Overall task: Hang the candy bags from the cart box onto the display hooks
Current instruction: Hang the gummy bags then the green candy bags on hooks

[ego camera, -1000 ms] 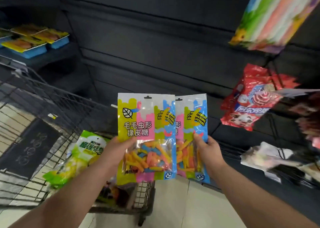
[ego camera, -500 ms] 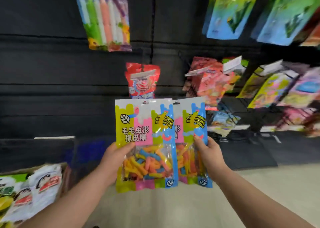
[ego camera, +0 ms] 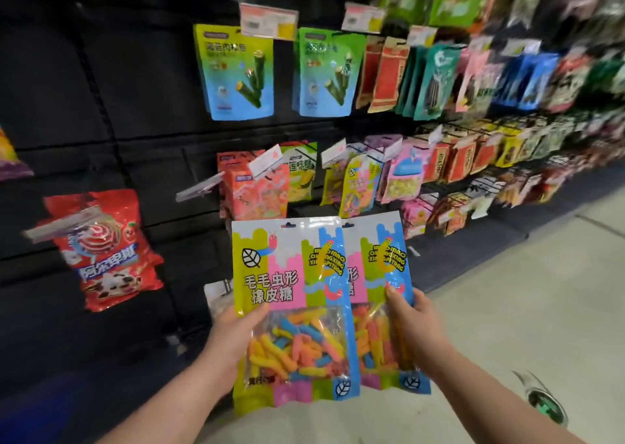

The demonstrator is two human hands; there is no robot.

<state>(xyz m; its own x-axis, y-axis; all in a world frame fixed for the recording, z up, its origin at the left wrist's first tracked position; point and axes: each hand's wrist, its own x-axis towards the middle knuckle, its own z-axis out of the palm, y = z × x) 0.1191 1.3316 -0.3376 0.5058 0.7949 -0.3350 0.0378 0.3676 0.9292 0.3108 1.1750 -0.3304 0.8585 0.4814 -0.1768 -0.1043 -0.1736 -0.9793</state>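
Fingers of left hand pinch left edge of front multicoloured plastic gummy-worm bag; right hand grips overlapping second identical bag. Both upright, just before black display wall, unhung; matching bags hang higher there, likely target.

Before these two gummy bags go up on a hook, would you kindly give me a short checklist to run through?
1. Left hand grips the front bag firmly: ok.
2. Right hand grips the rear bag: ok.
3. Front bag's hang hole is uncovered: ok.
4. Rear bag's hole is uncovered: cannot tell, none shows along its top edge.
5. Matching bags found on the display, above the held pair: ok.
6. Room for two more there: cannot tell, too blurred.
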